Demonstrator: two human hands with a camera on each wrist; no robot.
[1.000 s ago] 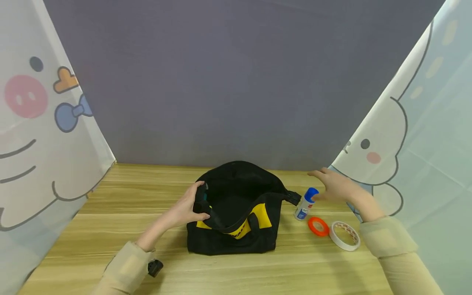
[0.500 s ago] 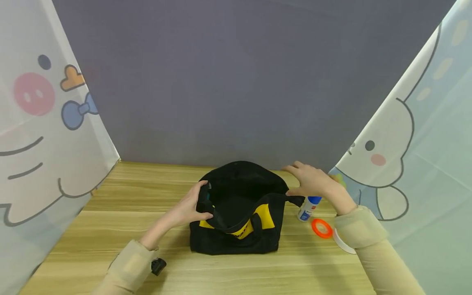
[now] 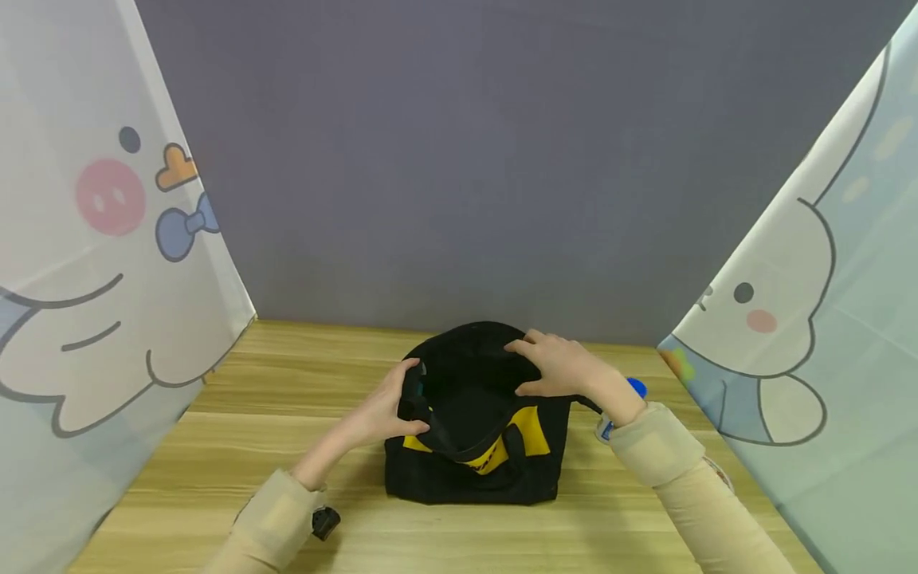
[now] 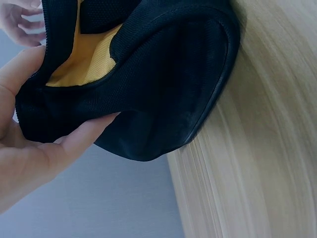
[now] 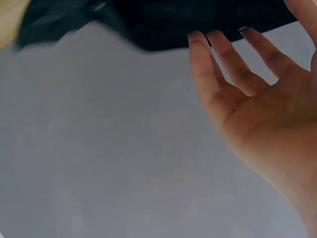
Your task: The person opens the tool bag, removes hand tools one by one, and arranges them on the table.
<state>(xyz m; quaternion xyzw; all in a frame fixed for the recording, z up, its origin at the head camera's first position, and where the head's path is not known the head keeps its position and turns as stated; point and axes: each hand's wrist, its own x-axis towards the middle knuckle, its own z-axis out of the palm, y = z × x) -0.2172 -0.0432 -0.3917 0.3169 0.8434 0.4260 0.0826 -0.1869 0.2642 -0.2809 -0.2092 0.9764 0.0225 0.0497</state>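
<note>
A black bag [image 3: 466, 488] with yellow patches stands on the table, its top gaping upward. At the left end of its mouth, my left hand [image 3: 382, 408] grips the black edge between thumb and fingers; the left wrist view shows the same hold on the bag's fabric [image 4: 153, 94]. My right hand [image 3: 562, 368] hovers over the right part of the mouth, thumb and fingers spread apart. Nothing is seen between its fingers in the right wrist view, where the bag's dark edge [image 5: 163, 25] lies close to the fingertips. The bag's inside is too dark to make out.
Right of the bag, a white bottle with a blue cap [image 3: 635, 387] is partly covered by my right forearm. A white tape roll [image 3: 719, 472] peeks out beyond the right sleeve. Beside the left sleeve sits a small black object [image 3: 325, 523]. A grey partition [image 3: 459, 175] rises behind the table.
My right hand has moved left from above the bottle to over the bag's mouth. Its arm now hides the orange ring. The left hand keeps its grip, and the head view has shifted slightly.
</note>
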